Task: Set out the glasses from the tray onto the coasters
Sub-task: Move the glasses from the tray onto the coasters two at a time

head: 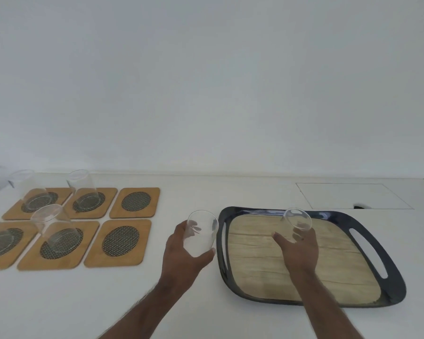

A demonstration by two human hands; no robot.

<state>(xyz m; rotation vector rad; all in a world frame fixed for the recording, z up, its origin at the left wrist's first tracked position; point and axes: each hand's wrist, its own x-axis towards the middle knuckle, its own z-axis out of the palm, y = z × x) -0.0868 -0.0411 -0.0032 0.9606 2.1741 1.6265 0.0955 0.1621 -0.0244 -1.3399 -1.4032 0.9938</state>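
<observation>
Six coasters (130, 242): two rows of three on the bench (255, 192), far left of my view.
Filled coasters: four, each carrying a glass (55, 228); the two right-hand ones are bare.
Left grip (186, 253): I see it wrapped around a glass (201, 233), between coasters and tray.
Right grip (300, 248): closed on a tilted glass (299, 222) over the tray's far edge.
Tray (392, 285): dark rim, wood-look floor, right of centre.
</observation>
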